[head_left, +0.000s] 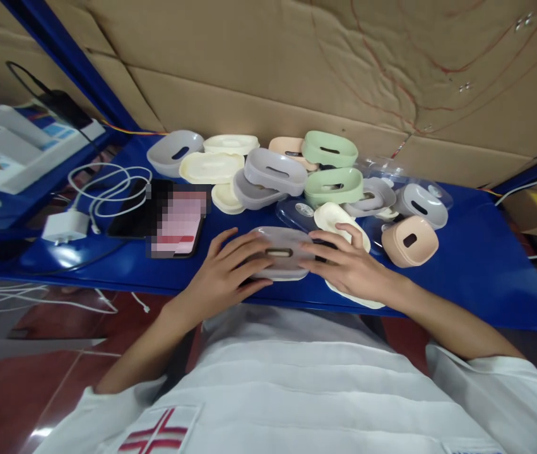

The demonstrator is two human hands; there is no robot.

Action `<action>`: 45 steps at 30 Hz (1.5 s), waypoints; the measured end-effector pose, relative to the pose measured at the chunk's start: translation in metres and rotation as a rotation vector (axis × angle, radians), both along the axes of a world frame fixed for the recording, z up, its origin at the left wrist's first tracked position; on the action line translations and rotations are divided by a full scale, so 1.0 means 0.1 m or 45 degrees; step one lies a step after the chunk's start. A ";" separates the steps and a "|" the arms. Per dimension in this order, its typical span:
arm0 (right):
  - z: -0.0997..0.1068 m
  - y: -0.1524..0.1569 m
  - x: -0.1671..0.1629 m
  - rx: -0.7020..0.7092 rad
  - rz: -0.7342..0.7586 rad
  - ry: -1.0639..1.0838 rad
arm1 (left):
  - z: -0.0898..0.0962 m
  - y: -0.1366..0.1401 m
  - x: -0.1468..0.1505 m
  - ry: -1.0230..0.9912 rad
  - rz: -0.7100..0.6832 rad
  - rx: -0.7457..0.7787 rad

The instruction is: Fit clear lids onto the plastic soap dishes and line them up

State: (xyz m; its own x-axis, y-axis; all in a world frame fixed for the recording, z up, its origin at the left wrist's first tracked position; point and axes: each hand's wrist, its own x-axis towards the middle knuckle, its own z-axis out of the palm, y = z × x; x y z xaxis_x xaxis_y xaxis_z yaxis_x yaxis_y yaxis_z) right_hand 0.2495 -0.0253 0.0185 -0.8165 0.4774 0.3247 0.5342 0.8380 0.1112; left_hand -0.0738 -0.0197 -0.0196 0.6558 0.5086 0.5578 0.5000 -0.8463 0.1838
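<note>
A grey oval plastic shell (281, 270) with a slot in its middle is at the front edge of the blue table, a cream part showing through the slot and along its lower rim. My left hand (235, 268) grips its left end, thumb low at the near side and fingers over the top. At the right end, my right hand (344, 265) holds it with the fingertips. Under and beside my right hand lie a cream oval insert (337, 217) and another cream piece (367, 301), partly covered by the hand.
Behind are grey shells (275, 167), green shells (334, 185), cream trays (211, 169) and clear lids (291, 214). A peach shell (410, 243) sits right. Leftward lie a phone (178, 221), a white charger (65, 226) and a coiled cable (107, 189). Cardboard (259, 63) stands behind the table.
</note>
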 end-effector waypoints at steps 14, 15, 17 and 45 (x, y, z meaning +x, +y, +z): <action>-0.05 0.04 -0.05 0.072 0.125 -0.014 | 0.04 -0.01 0.04 0.087 -0.030 -0.012; -0.06 0.05 -0.06 0.074 0.148 0.002 | 0.05 -0.01 0.04 0.096 -0.035 -0.031; -0.06 0.08 -0.09 0.090 0.107 0.039 | 0.07 -0.01 0.04 0.100 -0.044 -0.085; -0.11 0.09 -0.11 -0.038 0.109 0.197 | -0.01 0.08 -0.02 -0.169 0.019 -0.538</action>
State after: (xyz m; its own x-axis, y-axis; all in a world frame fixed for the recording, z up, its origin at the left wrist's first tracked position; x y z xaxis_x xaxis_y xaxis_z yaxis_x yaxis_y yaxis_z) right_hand 0.2386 -0.0162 0.0074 -0.7960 0.4194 0.4365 0.4693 0.8830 0.0075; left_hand -0.0760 -0.0119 -0.0209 0.5833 0.7189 0.3780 0.4602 -0.6760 0.5755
